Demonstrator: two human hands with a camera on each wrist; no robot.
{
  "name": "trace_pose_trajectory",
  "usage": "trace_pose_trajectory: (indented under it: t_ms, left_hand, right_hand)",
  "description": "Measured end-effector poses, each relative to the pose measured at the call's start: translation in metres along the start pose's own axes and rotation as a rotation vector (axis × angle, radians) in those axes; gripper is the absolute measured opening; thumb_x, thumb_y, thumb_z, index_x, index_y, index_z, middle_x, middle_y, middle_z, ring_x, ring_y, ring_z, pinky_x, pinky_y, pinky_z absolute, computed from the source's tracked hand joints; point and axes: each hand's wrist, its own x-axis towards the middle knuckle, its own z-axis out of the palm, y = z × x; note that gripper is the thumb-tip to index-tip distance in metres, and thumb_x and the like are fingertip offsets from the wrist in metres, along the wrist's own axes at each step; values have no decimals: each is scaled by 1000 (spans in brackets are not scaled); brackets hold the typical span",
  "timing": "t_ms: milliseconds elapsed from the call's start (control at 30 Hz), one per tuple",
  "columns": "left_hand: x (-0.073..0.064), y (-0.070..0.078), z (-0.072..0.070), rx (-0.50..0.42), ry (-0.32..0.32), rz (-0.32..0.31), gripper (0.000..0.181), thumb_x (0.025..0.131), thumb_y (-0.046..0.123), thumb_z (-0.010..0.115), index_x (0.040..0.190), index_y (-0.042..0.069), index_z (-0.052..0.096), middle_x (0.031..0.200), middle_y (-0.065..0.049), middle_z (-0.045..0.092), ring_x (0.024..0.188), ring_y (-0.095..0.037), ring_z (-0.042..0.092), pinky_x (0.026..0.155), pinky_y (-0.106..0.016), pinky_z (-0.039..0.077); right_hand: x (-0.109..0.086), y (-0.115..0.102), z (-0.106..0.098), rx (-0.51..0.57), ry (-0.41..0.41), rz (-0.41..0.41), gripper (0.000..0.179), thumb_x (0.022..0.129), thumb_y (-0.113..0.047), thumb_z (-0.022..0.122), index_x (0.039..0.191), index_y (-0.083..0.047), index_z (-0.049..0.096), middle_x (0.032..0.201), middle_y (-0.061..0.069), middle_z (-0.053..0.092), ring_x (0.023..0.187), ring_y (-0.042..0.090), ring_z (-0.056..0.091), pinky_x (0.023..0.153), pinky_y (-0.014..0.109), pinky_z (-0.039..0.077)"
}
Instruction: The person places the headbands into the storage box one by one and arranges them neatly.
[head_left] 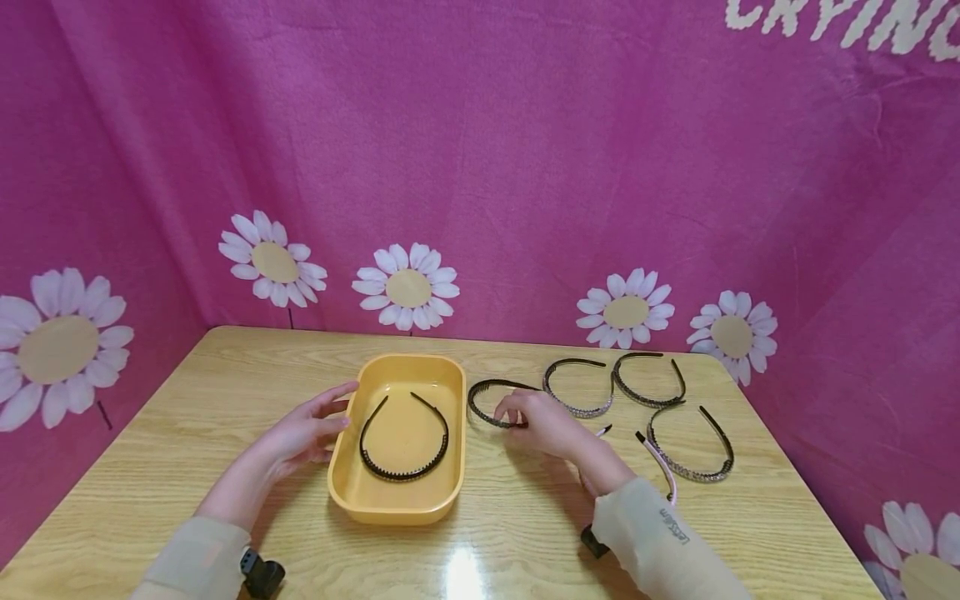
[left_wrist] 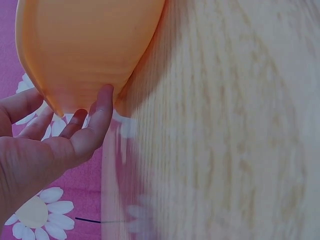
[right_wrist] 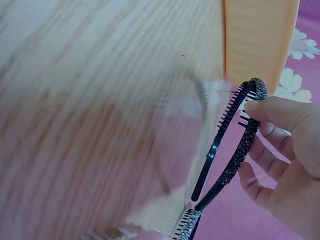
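My left hand (head_left: pixel 303 429) rests at the left side of a yellow plastic tub (head_left: pixel 397 510), its fingers touching the outer wall; the left wrist view shows the fingertips against the tub (left_wrist: pixel 95 45). Inside the tub lies one black toothed headband (head_left: pixel 405 477). To the right of the tub, my right hand (head_left: pixel 543 425) pinches a black glittery headband (head_left: pixel 480 408) between thumb and fingers. In the right wrist view this headband (right_wrist: pixel 243 145) shows its comb teeth and sparkly outer band, raised off the table.
Several more headbands lie at the right: a silvery one (head_left: pixel 588 412), a dark one behind (head_left: pixel 637 398), a glittery one (head_left: pixel 697 477) and a pink one (head_left: pixel 662 462). The wooden table (head_left: pixel 255 367) meets a magenta flowered cloth (head_left: pixel 495 183) behind.
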Motion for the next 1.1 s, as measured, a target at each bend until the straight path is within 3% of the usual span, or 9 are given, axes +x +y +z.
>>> trace_pose_trajectory:
  t_ms: [233,867,1100]
  left_hand:
    - [0,0,0,-2,3,-3,59,99,9,43,152,17,18,153,-24,16,126,-39,41,90,-54,46]
    - [0,1,1,-6,22,-30,59,99,8,44,152,19,20,152,-23,17,126,-38,42,90,-53,47]
    - [-1,2,2,-2,13,-23,60,99,9,44,152,18,18,152,-24,16,126,-39,42,89,-52,47]
  right_hand:
    - [-1,1,-7,-3,-8,-8,27,73,4,73,95,-11,68,78,1,58,72,15,54,65,25,46]
    - [-9,-4,-35,58,-20,43,24,79,1,68,99,-12,67,81,-1,56,72,12,51,63,22,43]
    - [-8,-5,-48,55,9,20,24,78,2,69,98,-12,66,80,-2,56,71,12,52,62,23,46]
